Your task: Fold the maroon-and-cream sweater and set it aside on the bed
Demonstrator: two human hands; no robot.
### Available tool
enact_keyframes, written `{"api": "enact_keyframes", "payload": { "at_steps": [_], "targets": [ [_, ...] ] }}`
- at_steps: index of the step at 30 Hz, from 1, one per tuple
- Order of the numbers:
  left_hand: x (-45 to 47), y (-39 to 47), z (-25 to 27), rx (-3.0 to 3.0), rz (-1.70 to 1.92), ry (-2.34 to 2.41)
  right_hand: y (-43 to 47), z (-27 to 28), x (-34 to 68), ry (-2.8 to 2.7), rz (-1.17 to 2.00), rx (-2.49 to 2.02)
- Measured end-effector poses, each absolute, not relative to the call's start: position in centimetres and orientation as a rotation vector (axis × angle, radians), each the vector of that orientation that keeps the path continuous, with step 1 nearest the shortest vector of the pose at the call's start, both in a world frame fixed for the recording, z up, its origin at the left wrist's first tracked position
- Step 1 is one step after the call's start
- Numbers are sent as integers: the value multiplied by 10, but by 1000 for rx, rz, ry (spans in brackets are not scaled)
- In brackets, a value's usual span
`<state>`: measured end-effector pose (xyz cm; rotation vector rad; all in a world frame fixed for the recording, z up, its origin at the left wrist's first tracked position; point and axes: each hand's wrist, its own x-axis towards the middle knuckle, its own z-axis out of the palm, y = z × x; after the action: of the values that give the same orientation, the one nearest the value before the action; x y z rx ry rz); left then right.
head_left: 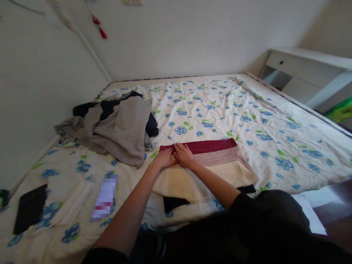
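White walls meet at the far corner behind a bed (209,99) dressed in a white quilt printed with blue flowers and green leaves; we kneel at its near edge

Item one: a folded knit garment (209,165), banded dark red at the far edge, then mottled pink, then cream nearest us. It lies flat on the quilt close to the near edge, and a black cloth (176,202) shows from under its near side

Item two: our left hand (164,159), palm down with fingers together, pressed flat on the left end of the garment where the red band begins. It grasps nothing

Item three: our right hand (183,154), likewise flat and spread, just beside the left, thumbs nearly touching, fingertips on the red band. It also lies open, pressing rather than gripping

Item four: a loose heap of clothes (115,126), grey ribbed knit over dark navy pieces, to the left of the garment, near but apart from it

Item five: a flat black object (29,208) on the quilt at far left

Item six: a blurred white packet (105,198) between that object and our left forearm

Item seven: a white bedside unit (308,75) at the right, beyond the bed
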<state>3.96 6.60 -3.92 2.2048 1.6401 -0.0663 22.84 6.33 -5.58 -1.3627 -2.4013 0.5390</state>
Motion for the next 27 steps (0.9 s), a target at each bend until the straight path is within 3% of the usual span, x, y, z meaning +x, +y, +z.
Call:
{"api": "enact_keyframes", "payload": {
  "at_steps": [8,27],
  "targets": [
    [35,71,-54,2157,-97,1631,59,-64,244,-2476,521,-1389],
    [38,72,-27,2081,-23,1654,62,-69,474,-2278,486,-1870]
  ]
}}
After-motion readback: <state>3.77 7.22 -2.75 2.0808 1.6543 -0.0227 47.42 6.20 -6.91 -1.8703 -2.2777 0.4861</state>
